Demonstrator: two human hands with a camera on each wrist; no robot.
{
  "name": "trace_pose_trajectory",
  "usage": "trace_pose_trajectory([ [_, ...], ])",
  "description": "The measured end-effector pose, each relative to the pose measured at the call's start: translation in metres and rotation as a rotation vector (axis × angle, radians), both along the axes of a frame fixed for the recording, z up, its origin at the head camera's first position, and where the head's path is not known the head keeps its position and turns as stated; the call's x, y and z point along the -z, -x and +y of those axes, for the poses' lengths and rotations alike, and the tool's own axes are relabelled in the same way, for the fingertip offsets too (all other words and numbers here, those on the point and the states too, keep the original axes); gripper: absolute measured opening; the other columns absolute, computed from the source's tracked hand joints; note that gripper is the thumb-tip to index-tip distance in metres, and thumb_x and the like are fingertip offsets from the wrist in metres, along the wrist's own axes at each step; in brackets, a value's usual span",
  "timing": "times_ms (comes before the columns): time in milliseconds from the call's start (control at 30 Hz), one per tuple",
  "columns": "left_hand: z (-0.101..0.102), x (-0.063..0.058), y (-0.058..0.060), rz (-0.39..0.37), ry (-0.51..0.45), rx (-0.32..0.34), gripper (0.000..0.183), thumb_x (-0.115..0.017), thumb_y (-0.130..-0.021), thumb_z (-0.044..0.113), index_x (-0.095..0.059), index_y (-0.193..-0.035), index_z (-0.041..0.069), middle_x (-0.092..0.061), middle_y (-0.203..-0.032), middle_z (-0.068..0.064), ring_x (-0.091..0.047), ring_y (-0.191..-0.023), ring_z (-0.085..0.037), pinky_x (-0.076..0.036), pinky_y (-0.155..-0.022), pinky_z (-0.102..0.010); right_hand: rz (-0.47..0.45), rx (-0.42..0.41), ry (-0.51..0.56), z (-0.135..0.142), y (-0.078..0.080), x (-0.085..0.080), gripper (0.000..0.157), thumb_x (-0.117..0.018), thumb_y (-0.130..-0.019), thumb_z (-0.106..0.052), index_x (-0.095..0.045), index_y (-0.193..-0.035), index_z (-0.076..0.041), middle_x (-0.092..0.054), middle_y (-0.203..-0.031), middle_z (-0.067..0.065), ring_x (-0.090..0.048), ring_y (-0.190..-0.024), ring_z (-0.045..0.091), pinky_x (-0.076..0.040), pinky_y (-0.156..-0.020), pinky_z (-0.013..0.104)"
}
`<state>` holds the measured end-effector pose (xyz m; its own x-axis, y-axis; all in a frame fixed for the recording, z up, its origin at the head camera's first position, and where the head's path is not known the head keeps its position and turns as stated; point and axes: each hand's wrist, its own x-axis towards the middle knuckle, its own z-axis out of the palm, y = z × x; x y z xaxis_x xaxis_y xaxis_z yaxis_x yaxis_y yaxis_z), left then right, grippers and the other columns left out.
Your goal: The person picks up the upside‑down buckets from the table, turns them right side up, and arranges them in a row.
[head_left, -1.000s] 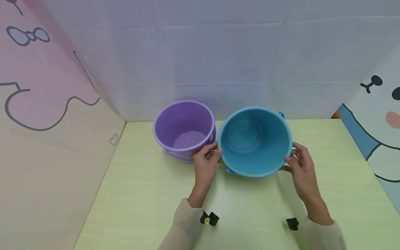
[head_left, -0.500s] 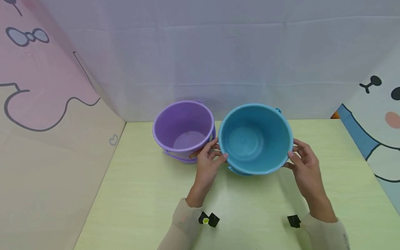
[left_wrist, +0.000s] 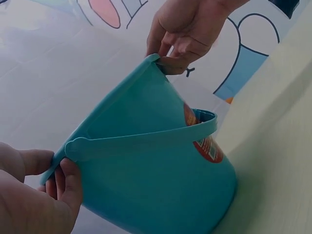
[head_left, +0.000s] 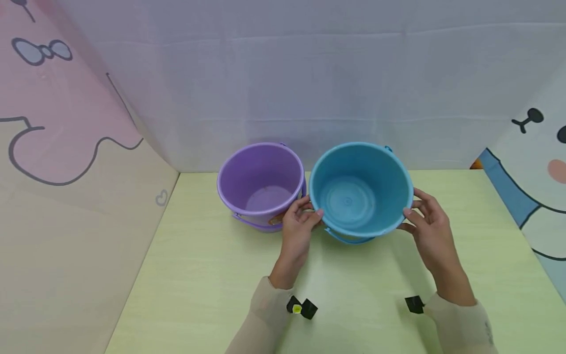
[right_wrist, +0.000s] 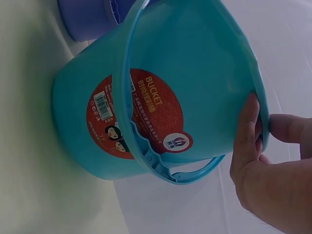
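A blue bucket is held by its rim between both hands, its mouth facing up and toward the head camera. My left hand pinches the rim at the left, thumb inside and fingers outside. On the opposite side my right hand pinches the rim the same way. The bucket's handle hangs down along its outer wall. A round red label shows on the wall in the right wrist view. Close beside the left fingers stands a purple bucket, upright, with its handle lowered.
Both buckets are on a pale green table near its back edge. A white cloth wall rises right behind them. Printed cartoon panels flank the table, a pink one left and a bear panel right.
The blue bucket's mouth has moved slightly back as its tilt lessens, so more of its bottom and lowered handle show. Both hands move with the rim. The purple bucket stays put.
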<state>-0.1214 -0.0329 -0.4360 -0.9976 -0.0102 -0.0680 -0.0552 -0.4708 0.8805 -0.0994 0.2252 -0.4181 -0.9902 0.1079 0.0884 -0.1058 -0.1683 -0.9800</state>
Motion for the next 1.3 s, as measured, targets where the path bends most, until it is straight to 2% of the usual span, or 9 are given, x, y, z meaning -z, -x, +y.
trace_pose_trajectory([
  [200, 0.006, 0.001, 0.004, -0.027, -0.049, -0.014, 0.042, -0.064, -0.082, -0.007, -0.052, -0.122, -0.001, -0.052, -0.101, -0.012, -0.057, -0.078, -0.015, -0.052, -0.071, -0.028, 0.001, -0.014, 0.075, 0.001, 0.006, -0.005, 0.047, -0.055, -0.092, -0.005, -0.038, -0.135, 0.0, -0.05, -0.106, 0.014, -0.063, -0.087, 0.017, -0.055, -0.067, 0.026],
  [400, 0.012, 0.001, 0.012, -0.052, -0.103, -0.043, 0.042, -0.064, -0.081, -0.008, -0.051, -0.121, -0.004, -0.052, -0.099, -0.011, -0.057, -0.076, -0.015, -0.051, -0.068, -0.026, -0.025, 0.007, 0.098, 0.003, 0.013, -0.005, 0.047, -0.057, -0.091, -0.009, -0.04, -0.134, 0.0, -0.051, -0.108, 0.013, -0.063, -0.087, 0.018, -0.055, -0.067, 0.026],
  [733, 0.02, -0.001, 0.022, -0.104, -0.195, -0.082, 0.038, -0.064, -0.08, -0.009, -0.051, -0.115, -0.002, -0.052, -0.095, -0.01, -0.054, -0.073, -0.016, -0.051, -0.066, -0.025, -0.039, 0.027, 0.141, 0.004, 0.025, -0.004, 0.047, -0.059, -0.09, -0.01, -0.042, -0.133, 0.0, -0.054, -0.111, 0.013, -0.062, -0.09, 0.018, -0.055, -0.068, 0.026],
  [1300, 0.027, -0.005, 0.031, -0.163, -0.254, -0.124, 0.036, -0.065, -0.079, -0.01, -0.053, -0.111, -0.001, -0.053, -0.098, -0.01, -0.055, -0.078, -0.018, -0.051, -0.067, -0.026, -0.045, 0.048, 0.188, 0.006, 0.042, 0.0, 0.047, -0.059, -0.09, -0.008, -0.042, -0.132, 0.004, -0.057, -0.109, 0.014, -0.061, -0.09, 0.02, -0.054, -0.069, 0.026],
])
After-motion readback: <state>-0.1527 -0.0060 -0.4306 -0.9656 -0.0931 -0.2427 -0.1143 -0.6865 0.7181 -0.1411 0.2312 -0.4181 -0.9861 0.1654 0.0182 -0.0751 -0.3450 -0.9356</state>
